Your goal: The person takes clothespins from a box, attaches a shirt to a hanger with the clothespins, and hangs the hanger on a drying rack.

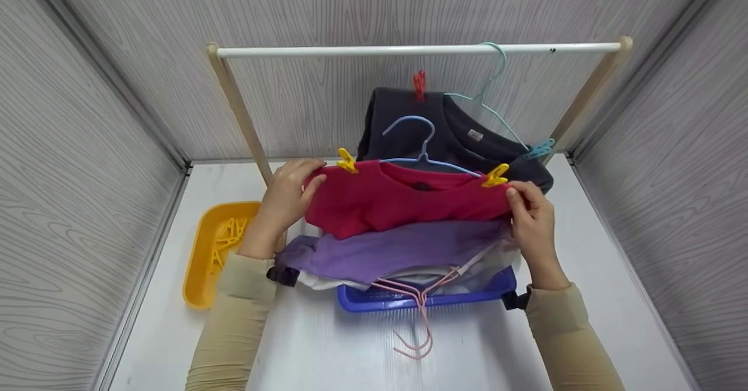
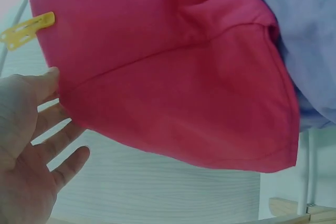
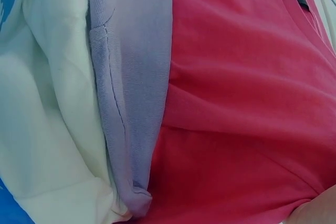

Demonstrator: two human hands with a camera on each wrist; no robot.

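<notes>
A red shirt (image 1: 403,204) hangs spread between both hands on a blue hanger (image 1: 425,142). Yellow clothespins (image 1: 346,161) clip it at each shoulder. My left hand (image 1: 287,195) pinches the shoulder edge on the left, its other fingers spread in the left wrist view. At the opposite shoulder my right hand (image 1: 533,218) pinches the fabric between thumb and fingers, just beyond the second yellow clothespin (image 1: 495,176). In the right wrist view only a bit of that hand shows at the lower corner. The blue hanger's hook stands free, in front of a dark garment (image 1: 403,122).
The dark garment hangs by a teal hanger (image 1: 494,81) on a white rail (image 1: 350,51), with red and blue clothespins. Below the shirt, purple (image 1: 403,248) and white clothes and pink hangers (image 1: 422,303) lie over a blue basket (image 1: 380,304). A yellow tray (image 1: 196,280) of clothespins stands left.
</notes>
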